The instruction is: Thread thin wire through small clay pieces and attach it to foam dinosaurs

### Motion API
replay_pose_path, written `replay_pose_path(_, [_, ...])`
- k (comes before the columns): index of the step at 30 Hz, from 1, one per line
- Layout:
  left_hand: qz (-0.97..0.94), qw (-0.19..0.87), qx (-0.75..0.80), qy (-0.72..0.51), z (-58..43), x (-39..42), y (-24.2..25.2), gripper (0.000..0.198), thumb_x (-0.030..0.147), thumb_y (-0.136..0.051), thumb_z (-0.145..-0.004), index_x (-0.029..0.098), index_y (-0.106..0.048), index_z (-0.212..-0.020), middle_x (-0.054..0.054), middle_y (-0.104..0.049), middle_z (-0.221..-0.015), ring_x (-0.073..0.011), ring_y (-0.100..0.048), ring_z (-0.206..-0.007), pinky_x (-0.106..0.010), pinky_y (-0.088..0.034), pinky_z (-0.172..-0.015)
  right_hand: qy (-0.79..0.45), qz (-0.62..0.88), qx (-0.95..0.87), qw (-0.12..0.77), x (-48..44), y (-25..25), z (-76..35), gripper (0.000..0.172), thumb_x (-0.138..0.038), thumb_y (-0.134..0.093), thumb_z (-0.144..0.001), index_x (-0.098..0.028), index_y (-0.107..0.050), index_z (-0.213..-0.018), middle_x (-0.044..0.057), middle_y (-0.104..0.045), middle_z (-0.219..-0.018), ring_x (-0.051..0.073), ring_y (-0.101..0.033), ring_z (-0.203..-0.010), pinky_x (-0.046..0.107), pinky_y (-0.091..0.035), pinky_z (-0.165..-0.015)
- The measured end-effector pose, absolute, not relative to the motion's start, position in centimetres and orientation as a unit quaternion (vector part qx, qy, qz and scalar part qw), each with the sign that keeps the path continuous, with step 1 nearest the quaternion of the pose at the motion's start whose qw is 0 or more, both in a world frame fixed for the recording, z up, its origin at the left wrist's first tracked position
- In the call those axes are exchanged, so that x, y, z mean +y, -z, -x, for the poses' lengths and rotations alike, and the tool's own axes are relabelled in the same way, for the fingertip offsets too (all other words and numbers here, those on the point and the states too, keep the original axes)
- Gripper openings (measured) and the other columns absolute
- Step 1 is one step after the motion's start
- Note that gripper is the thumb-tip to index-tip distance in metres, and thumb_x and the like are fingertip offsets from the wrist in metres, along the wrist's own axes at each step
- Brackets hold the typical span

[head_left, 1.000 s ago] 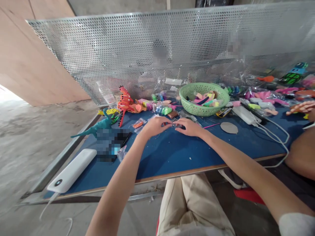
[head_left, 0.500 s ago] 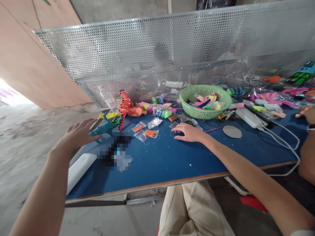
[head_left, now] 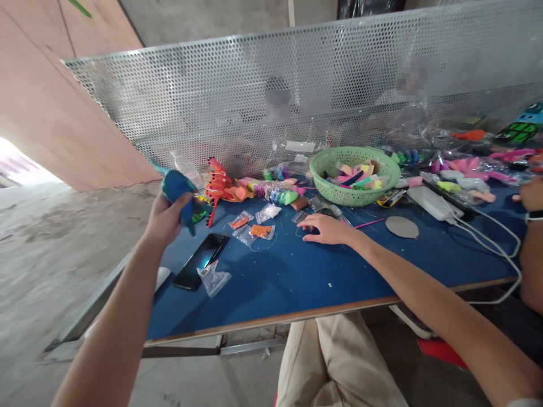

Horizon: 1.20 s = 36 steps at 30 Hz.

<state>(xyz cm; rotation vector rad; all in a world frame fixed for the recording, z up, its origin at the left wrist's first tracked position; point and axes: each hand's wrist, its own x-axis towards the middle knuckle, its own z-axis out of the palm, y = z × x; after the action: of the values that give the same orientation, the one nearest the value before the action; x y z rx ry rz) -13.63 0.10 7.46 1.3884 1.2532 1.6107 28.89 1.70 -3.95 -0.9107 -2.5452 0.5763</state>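
Observation:
My left hand (head_left: pixel 166 217) is closed around a blue clay dinosaur-like figure (head_left: pixel 180 195), raised above the table's left edge. Its thin lighter tail points up and left; my fingers hide part of the body. Just right of it stands a spiky red-orange clay figure (head_left: pixel 217 183). My right hand (head_left: pixel 324 229) rests on the blue table (head_left: pixel 271 288) with its fingers stretched and apart, beside a small clear packet (head_left: pixel 299 217). Left of that hand lie small bags of orange clay (head_left: pixel 262 230) and white clay (head_left: pixel 268 212).
A black phone (head_left: pixel 199 263) lies under a crumpled clear bag (head_left: pixel 214 280). Behind are a green basket (head_left: pixel 356 195) of clay packets and a perforated metal screen (head_left: pixel 237 90). To the right are a grey disc (head_left: pixel 402 226), a white power bank (head_left: pixel 432 204) with cables and another person's hand (head_left: pixel 532 196).
My left hand has taken hold of the blue figure, lifted it off the table and turned it. The right hand stays in place. The view has shifted slightly.

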Motion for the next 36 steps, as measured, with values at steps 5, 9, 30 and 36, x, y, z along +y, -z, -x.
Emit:
replay_pose_path(5, [-0.483,0.492,0.366,-0.625,4.5,-0.5,-7.8,0.028,0.018,-0.078,-0.071,0.017,-0.064,-0.095,-0.002,-0.07,-0.078,-0.0159,-0.066,-0.067,-0.027,-0.054,-0.059,-0.145,0.314,-0.917,0.199,1.8,4.3,-28.4,0.048,-0.051,-0.061,-0.094,-0.025,-0.063,-0.134,0.011,-0.064,-0.134,0.033,-0.057,-0.123,0.05,-0.041,-0.107])
replay_pose_path(9, [-0.484,0.555,0.283,-0.614,-0.4,0.2,-7.5,0.022,0.021,-0.07,-0.075,0.02,-0.067,-0.098,-0.003,-0.071,-0.08,-0.0179,-0.07,-0.078,-0.027,-0.057,-0.065,-0.133,0.316,-0.908,0.242,1.1,3.6,-28.2,0.052,-0.058,-0.06,-0.093,-0.027,-0.063,-0.134,0.011,-0.062,-0.137,0.034,-0.051,-0.129,0.055,-0.034,-0.112])
replay_pose_path(30, [-0.591,0.503,0.329,-0.538,-6.5,0.0,2.5,0.041,0.046,-0.081,-0.075,0.017,-0.075,-0.104,-0.006,-0.074,-0.095,-0.0217,-0.068,-0.091,-0.032,-0.051,-0.083,-0.405,0.344,-0.712,0.459,-1.6,1.4,-26.5,0.034,-0.047,-0.063,-0.092,-0.016,-0.076,-0.085,0.005,-0.076,-0.083,0.012,-0.057,-0.061,0.024,-0.039,-0.056])
replay_pose_path(36, [-0.63,0.439,0.382,-0.514,-6.9,-0.8,2.4,0.033,0.048,-0.075,-0.082,0.016,-0.073,-0.087,0.0,-0.063,-0.068,-0.012,-0.054,-0.061,-0.023,-0.04,-0.055,-0.415,0.354,-0.713,0.439,-1.9,1.5,-26.2,0.037,-0.049,-0.066,-0.09,-0.016,-0.074,-0.075,0.005,-0.075,-0.075,0.014,-0.061,-0.06,0.025,-0.043,-0.056])
